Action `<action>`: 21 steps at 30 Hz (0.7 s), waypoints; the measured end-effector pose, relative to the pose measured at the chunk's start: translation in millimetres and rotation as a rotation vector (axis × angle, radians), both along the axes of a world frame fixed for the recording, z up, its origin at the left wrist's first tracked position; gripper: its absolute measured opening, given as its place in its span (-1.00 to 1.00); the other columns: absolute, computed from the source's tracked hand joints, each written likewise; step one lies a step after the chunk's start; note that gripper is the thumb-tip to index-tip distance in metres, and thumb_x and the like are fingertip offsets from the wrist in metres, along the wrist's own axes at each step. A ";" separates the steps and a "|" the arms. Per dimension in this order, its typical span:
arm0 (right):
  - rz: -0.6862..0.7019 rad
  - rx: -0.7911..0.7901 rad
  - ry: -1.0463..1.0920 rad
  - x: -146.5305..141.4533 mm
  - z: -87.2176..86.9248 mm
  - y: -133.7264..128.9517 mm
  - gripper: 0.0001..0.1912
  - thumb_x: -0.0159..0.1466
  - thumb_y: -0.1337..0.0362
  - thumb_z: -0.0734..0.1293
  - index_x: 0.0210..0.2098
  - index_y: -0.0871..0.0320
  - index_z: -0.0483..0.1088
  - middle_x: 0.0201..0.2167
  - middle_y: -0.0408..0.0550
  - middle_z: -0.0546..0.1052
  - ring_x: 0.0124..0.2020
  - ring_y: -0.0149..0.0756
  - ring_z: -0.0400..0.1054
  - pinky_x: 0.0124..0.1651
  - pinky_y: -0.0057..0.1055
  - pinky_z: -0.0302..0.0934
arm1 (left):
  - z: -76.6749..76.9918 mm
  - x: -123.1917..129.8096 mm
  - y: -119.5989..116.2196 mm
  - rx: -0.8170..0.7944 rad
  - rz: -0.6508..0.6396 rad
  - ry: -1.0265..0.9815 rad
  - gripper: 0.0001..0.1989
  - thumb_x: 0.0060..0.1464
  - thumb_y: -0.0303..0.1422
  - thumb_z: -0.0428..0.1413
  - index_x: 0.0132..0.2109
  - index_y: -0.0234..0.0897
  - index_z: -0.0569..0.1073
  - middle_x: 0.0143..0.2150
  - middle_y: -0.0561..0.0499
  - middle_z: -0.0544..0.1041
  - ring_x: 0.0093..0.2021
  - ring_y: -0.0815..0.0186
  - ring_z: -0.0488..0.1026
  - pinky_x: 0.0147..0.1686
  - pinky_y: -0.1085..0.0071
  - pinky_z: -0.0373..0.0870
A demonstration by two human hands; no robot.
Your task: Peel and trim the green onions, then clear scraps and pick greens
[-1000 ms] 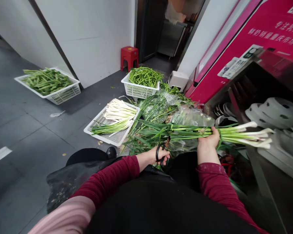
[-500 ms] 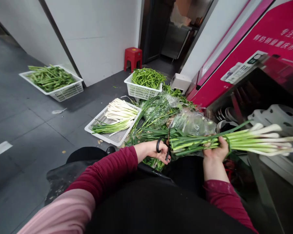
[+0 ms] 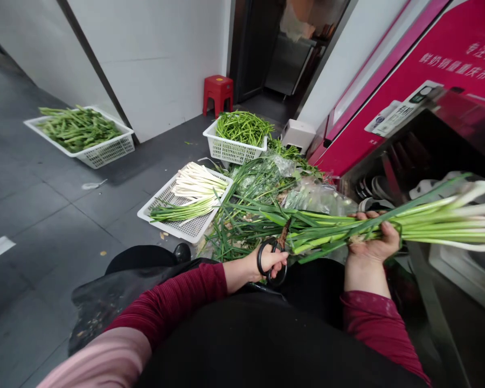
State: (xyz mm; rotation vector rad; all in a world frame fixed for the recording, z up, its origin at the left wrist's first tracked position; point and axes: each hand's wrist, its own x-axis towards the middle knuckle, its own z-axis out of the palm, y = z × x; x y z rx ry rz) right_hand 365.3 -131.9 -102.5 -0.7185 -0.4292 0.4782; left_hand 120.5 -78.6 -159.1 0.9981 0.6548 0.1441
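Note:
My right hand point(image 3: 372, 242) is closed around a bunch of spring onions point(image 3: 428, 225). Their white ends reach out to the right edge and the green leaves trail left over the pile. In my left hand point(image 3: 270, 262) is a pair of black-handled scissors point(image 3: 281, 275), fingers through the loops. The rusty-looking blades point upward, right beside the leaves; whether they touch is hard to make out. A shallow white tray point(image 3: 192, 234) left of the scissors holds white-stemmed spring onions point(image 3: 198, 182).
Leafy greens point(image 3: 254, 178) and clear plastic bags point(image 3: 319, 198) lie heaped on the floor ahead. Behind them stands a white basket point(image 3: 234, 151) of green stems, near a red stool point(image 3: 218, 94). Another filled basket point(image 3: 109, 152) is at far left. A pink cabinet point(image 3: 408, 70) flanks the right.
My right hand and the spring onions have shifted right, so the white ends now reach the picture's edge. My left hand has turned the scissors, and their handle loops show more fully.

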 end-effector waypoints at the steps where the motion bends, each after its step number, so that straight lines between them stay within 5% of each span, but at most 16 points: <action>1: -0.012 -0.002 0.016 0.3 -0.3 0.5 -0.77 -0.08 0.32 0.21 -0.38 0.13 0.31 -0.50 -0.24 0.35 -0.49 -0.42 0.26 -0.28 -0.29 0.28 | -0.1 -0.7 -1.5 0.000 -0.026 -0.003 -0.75 0.03 -0.27 0.04 -0.47 -0.38 0.36 -0.77 0.14 0.25 -0.81 0.49 0.18 -0.83 0.61 0.00; 5: -0.062 -0.014 0.072 -2.8 3.4 0.4 -0.81 -0.06 0.31 0.23 -0.39 0.14 0.31 -0.50 -0.23 0.34 -0.50 -0.42 0.24 -0.27 -0.28 0.26 | -0.2 -4.2 -3.9 -0.200 -0.148 -0.014 -0.91 -0.10 -0.46 0.08 -0.37 -0.38 0.34 -0.53 -0.01 0.47 -0.55 0.30 0.47 -0.63 0.42 0.40; 8: -0.062 -0.010 0.063 -7.9 10.0 -2.3 -0.81 -0.06 0.30 0.25 -0.39 0.13 0.31 -0.49 -0.24 0.32 -0.51 -0.43 0.22 -0.27 -0.28 0.25 | 2.1 -3.1 -4.2 -0.243 -0.127 0.037 -0.83 -0.18 -0.58 0.05 -0.34 -0.38 0.31 -0.49 -0.02 0.48 -0.49 0.26 0.50 -0.54 0.31 0.47; 14: -0.016 0.015 0.016 -27.9 25.6 -10.4 -0.76 -0.10 0.31 0.26 -0.37 0.13 0.32 -0.53 -0.27 0.25 -0.54 -0.46 0.16 -0.26 -0.28 0.24 | 15.5 3.8 3.3 -0.091 -0.119 0.027 -0.95 -0.08 -0.57 -0.02 -0.45 -0.40 0.31 -0.58 -0.02 0.45 -0.59 0.32 0.46 -0.60 0.39 0.44; 21: -0.064 0.024 0.017 -25.3 34.3 -14.7 -0.75 -0.10 0.34 0.20 -0.38 0.14 0.35 -0.49 -0.22 0.31 -0.52 -0.44 0.21 -0.26 -0.28 0.26 | 18.8 -8.0 -0.1 0.191 -0.032 0.046 -0.74 0.04 -0.30 0.03 -0.53 -0.36 0.33 -0.79 0.16 0.23 -0.82 0.50 0.19 -0.79 0.61 0.06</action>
